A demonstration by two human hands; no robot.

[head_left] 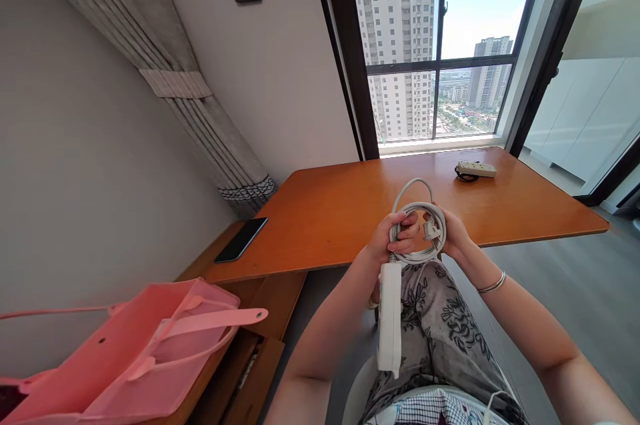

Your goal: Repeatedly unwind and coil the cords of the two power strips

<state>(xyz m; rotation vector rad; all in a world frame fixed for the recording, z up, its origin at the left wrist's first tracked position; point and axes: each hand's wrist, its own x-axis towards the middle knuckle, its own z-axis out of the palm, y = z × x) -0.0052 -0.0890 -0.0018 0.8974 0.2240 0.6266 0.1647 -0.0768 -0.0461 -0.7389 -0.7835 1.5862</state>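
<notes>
Both my hands hold a white power strip cord [419, 257], wound into a round coil above my lap. My left hand [401, 233] has its fingers wrapped round the coil's left side, near where the cord joins the strip. From there the white power strip [389, 318] hangs down, its long side towards me. My right hand [451, 230] grips the coil's right side, with its fingers partly hidden behind the loops. A white plug [431, 230] shows inside the coil by that hand. One loose loop of cord arches up above the coil.
Before me stands a brown wooden table [330, 212]. A second power strip [477, 169] with a black cord lies at its far right. A black phone [242, 239] rests at the left edge. On the near left sits a pink bag [165, 345] with its strap loose.
</notes>
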